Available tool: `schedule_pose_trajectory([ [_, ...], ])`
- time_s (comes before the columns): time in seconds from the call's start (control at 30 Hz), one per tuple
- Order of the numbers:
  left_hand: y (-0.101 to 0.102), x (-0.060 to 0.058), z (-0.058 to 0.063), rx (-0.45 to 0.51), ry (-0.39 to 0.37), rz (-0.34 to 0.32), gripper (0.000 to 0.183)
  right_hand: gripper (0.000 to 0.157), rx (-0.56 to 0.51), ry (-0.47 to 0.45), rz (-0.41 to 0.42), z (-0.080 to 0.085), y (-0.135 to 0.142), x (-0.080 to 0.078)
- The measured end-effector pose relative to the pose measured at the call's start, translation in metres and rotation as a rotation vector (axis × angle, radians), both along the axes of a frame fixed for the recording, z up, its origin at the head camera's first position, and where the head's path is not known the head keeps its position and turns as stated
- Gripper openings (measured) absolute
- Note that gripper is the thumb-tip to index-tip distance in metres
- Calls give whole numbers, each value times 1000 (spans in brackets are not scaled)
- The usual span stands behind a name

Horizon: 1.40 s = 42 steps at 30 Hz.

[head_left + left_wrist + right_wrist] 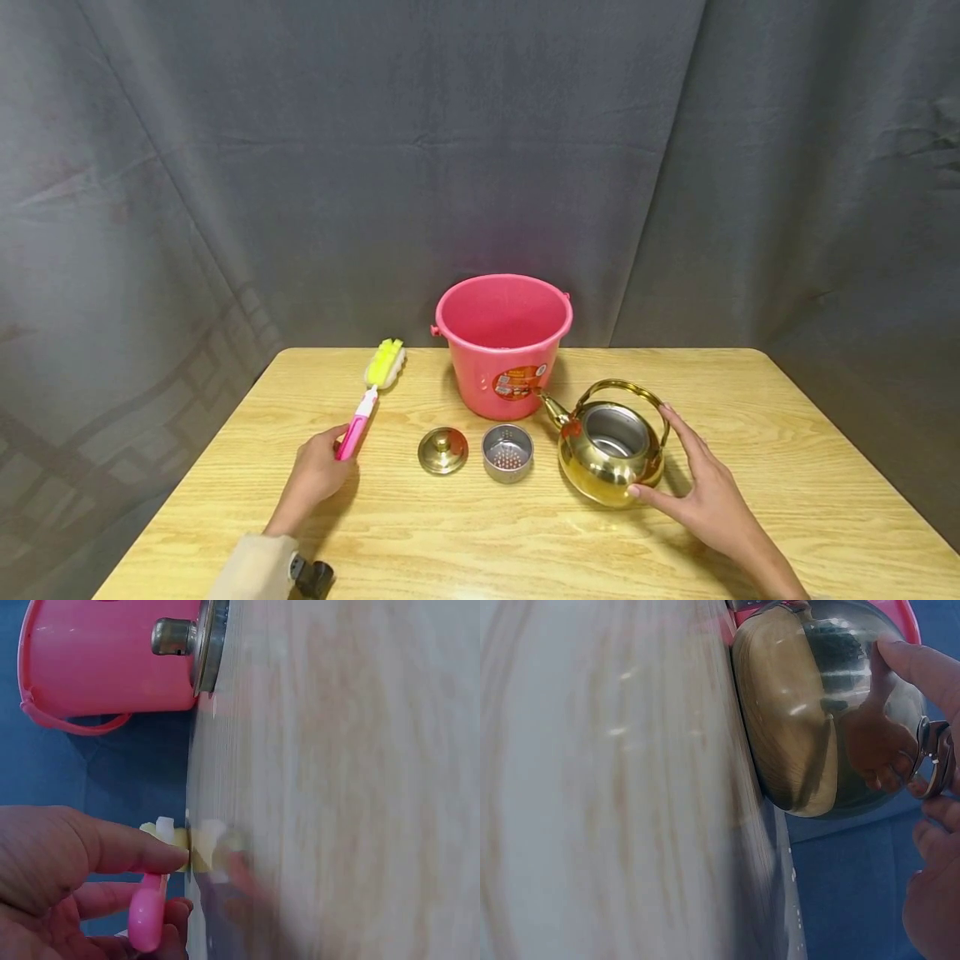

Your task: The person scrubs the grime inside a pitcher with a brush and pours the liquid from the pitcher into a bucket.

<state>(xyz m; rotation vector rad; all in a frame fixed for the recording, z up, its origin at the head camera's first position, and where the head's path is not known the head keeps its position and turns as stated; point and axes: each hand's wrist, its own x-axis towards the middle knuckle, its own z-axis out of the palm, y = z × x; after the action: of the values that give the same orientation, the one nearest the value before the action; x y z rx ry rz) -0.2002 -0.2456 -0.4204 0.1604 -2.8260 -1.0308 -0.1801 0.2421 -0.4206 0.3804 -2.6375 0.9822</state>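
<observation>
On the left, my left hand (318, 467) pinches the pink handle of a sponge brush (364, 408) between thumb and fingers. The brush has a yellow and white sponge head pointing away from me. On the right, my spread right hand (701, 492) is at a shiny gold teapot (600, 462), fingertips by its arched handle and thumb against its round body. The teapot is uncovered, its spout toward the bucket. In the right wrist view, the thumb lies at the polished teapot body (795, 712), which mirrors the hand.
A pink bucket (468, 367) with an orange label stands at the back middle. In front of it sit a gold lid (433, 460) with a knob and a steel strainer cup (507, 475) with a perforated base. Grey cloth (450, 167) hangs behind the wooden table (450, 542).
</observation>
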Motion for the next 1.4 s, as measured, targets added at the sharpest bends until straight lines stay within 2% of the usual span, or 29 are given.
schedule_pose_trajectory([
  [0.27, -1, 1, 1, -89, -5, -56, 60, 105, -2, 10, -1, 0, 1, -1],
  [0.57, -4, -1, 3, -140, -5, -98, 56, 105, 6, 16, -9, 3, -1, -1],
  [0.83, -4, 4, 1, -25, -104, -94, 54, 106, -9, 20, 6, 2, 0, 0],
  [1.1, -5, 6, -2, -37, -113, -108, 54, 106, -24, 11, 19, -1, -1, 1],
  [1.4, -7, 4, 4, -73, -146, -137, 60, 105, -12, -17, 2, 4, -3, 3],
])
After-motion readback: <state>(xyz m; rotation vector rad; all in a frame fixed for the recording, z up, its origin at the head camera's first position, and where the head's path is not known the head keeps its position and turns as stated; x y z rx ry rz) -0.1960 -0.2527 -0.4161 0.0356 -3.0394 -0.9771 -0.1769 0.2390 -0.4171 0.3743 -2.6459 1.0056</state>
